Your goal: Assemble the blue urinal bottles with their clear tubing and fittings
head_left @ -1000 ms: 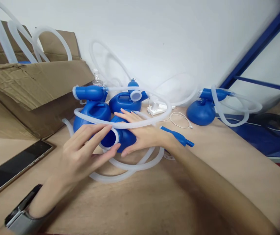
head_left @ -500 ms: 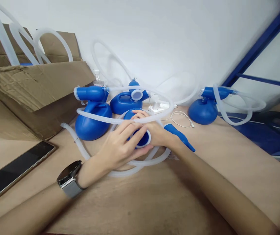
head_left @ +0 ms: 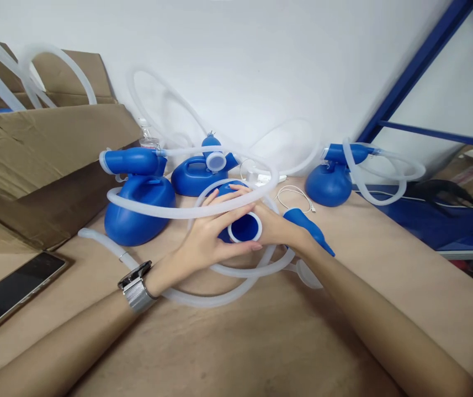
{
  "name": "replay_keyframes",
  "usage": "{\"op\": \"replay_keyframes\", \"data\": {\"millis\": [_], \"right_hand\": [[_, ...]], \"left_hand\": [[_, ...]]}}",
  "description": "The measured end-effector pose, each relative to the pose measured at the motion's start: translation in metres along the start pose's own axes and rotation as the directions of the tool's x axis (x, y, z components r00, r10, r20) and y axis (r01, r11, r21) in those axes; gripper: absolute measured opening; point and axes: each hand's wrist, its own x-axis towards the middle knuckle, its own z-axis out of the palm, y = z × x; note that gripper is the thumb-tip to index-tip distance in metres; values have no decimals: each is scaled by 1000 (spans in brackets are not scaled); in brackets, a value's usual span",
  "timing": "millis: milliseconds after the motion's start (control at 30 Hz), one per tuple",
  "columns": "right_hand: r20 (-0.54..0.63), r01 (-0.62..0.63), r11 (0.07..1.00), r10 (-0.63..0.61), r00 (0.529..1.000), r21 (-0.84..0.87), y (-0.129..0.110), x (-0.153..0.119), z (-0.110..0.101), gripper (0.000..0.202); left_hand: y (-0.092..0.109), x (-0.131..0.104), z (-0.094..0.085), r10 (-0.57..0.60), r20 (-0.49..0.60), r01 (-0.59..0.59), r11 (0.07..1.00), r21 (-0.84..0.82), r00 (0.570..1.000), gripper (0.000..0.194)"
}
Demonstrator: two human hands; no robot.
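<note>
My left hand (head_left: pixel 207 234), with a watch (head_left: pixel 137 286) on its wrist, curves thumb and fingers round the white-ringed mouth of a blue urinal bottle (head_left: pixel 244 227). My right hand (head_left: pixel 269 223) lies against the far right side of that bottle's neck, its fingers partly hidden behind the left hand and a hose. The bottle's mouth faces me. A translucent corrugated hose (head_left: pixel 203 300) coils on the table around the bottle. By my right wrist lies a tapered blue funnel piece (head_left: pixel 308 229), and a translucent cap (head_left: pixel 308 274) shows beside my right forearm.
Other blue urinal bottles with hoses stand at the left (head_left: pixel 137 215), at the back (head_left: pixel 195 176) and at the right (head_left: pixel 328 184). A cardboard box (head_left: pixel 54 149) with hoses fills the left side. A phone (head_left: pixel 12 298) lies in front of it. A white cable (head_left: pixel 294 193) lies near the wall.
My left fingers have spread off the mouth's front, so its white ring shows more fully. The translucent cap by my right forearm is more visible. The whole view has shifted slightly.
</note>
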Motion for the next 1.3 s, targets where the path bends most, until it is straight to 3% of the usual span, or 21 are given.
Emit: {"op": "replay_keyframes", "data": {"millis": [200, 333, 433, 567, 700, 900, 1100, 1300], "right_hand": [[80, -149, 984, 142, 987, 100, -15, -12, -6, 92], [33, -284, 936, 283, 958, 210, -24, -29, -10, 80], [-16, -312, 891, 336, 942, 331, -28, -41, -8, 64], [-154, -300, 871, 382, 911, 388, -33, -39, -1, 58], [-204, -338, 852, 442, 874, 400, -34, -28, 8, 57], [-163, -320, 786, 464, 871, 528, -29, -24, 13, 51], [-230, -323, 803, 484, 844, 501, -25, -26, 19, 53], [-228, -338, 815, 482, 846, 471, -28, -26, 16, 51]], "left_hand": [[2, -4, 3, -137, 44, 143, 966, -216, 990, 64], [6, -6, 6, -260, 73, 269, 898, -348, 963, 55], [9, -5, 6, -387, 130, 398, 775, -490, 913, 41], [14, 0, 5, -538, 249, 569, 580, -583, 805, 51], [18, 5, 4, -576, 290, 606, 489, -628, 765, 60], [25, 8, 7, -587, 271, 602, 493, -628, 763, 59], [22, 5, 15, -546, 212, 537, 551, -639, 811, 46], [15, 0, 17, -527, 238, 542, 555, -631, 816, 47]]}}
